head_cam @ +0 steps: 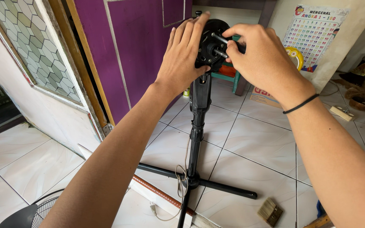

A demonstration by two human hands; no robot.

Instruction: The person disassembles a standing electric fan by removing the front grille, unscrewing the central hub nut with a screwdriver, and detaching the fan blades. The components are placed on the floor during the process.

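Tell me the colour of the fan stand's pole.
The pole is black, seen in the head view.

The fan motor housing (210,44) looks like black matt plastic, and a bare metal shaft (219,40) with a dull shine sticks out of it. The stand pole (198,114) is black, smooth plastic or painted metal, with a slight gloss on its cross base (229,189). The floor (258,143) is glossy pale tile. The door (136,46) is matt purple-painted wood. A brush (270,211) has a wooden block and rough bristles.
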